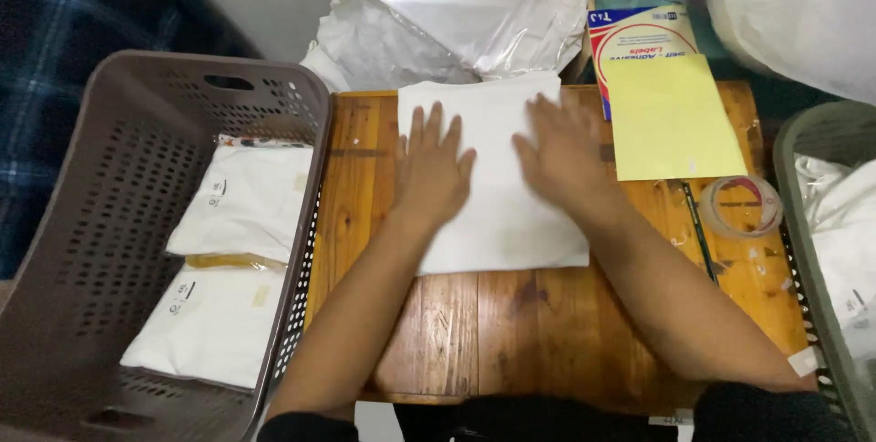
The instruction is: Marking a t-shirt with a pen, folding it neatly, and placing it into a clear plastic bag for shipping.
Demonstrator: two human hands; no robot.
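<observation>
A white bag (pixel 497 177) is laid flat on the wooden table (pixel 511 323), between a brown basket (pixel 100 223) and a yellow sheet (pixel 671 118). It is pressed by the left hand (pixel 431 168) and the right hand (pixel 564 152), fingers spread flat, nothing gripped.

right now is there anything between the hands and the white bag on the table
Nothing visible. Both the left hand and the right hand lie flat, palms down, directly on the white bag on the wooden table.
</observation>
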